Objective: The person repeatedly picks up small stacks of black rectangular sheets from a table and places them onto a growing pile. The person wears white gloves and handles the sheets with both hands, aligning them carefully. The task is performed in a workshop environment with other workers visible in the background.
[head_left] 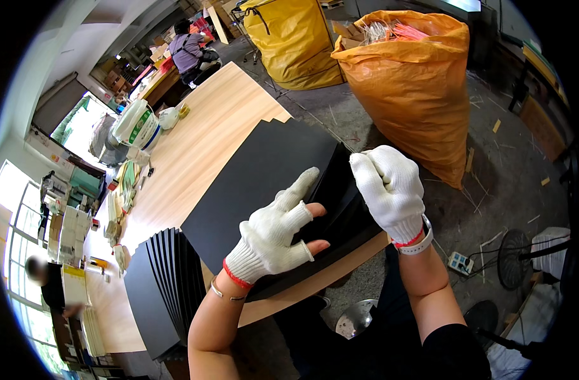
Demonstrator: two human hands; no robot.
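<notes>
A stack of large black sheets (264, 171) lies on a long light wooden table (207, 126). My left hand (273, 231), in a white knit glove with bare fingertips, rests flat on the top sheet near its front edge. My right hand (391, 190), in a white knit glove, pinches the right edge of the stack, fingers closed on the sheets. A second pile of black sheets (163, 285), fanned out, lies at the table's front left.
An orange sack (416, 88) full of thin strips stands right of the table, a yellow sack (296, 38) behind it. A white bucket (137, 123), small boxes and papers (71, 234) sit at the left. A person (188, 50) sits far back, another (42, 278) at the left. A power strip (459, 263) and a fan base (516, 256) are on the floor.
</notes>
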